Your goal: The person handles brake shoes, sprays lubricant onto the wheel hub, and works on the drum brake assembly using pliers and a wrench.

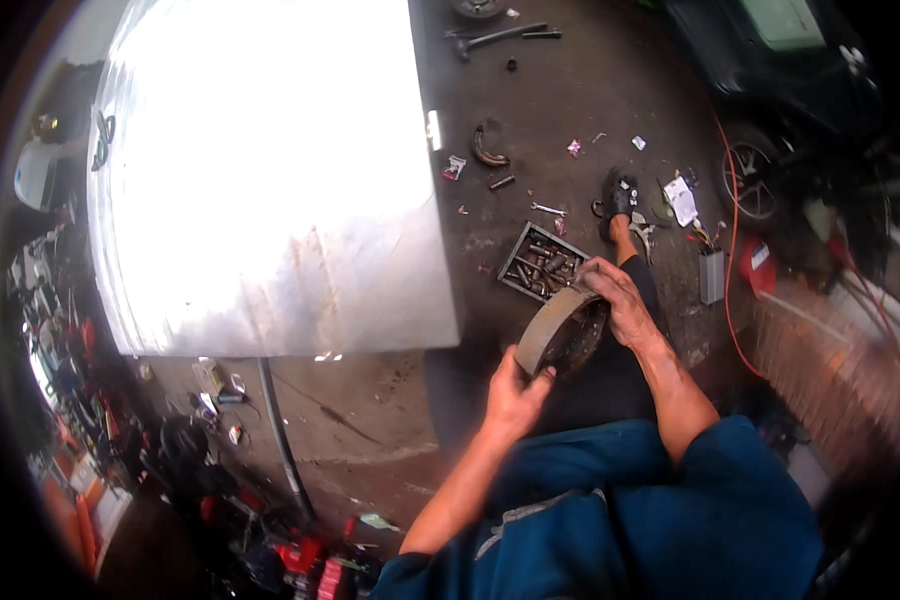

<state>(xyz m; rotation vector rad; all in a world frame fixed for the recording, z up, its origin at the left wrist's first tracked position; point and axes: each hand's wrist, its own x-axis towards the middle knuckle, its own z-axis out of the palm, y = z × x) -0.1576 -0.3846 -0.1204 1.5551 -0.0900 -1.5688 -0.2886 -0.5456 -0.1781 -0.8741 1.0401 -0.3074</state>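
A curved, tan-lined metal brake shoe is held over my lap between both hands. My left hand grips its lower left end, with the thumb on the edge. My right hand is closed on its upper right end, fingers over the top; part of the shoe's dark inner side shows below them. Just beyond the shoe, a metal tray full of metal sockets or small cylindrical parts lies on the floor beside my outstretched foot.
A bright metal-topped table fills the left. Wrenches, curved parts, scraps and a grey box lie on the floor. A dark car with a wheel and an orange hose are at right. Tool clutter lines the left edge.
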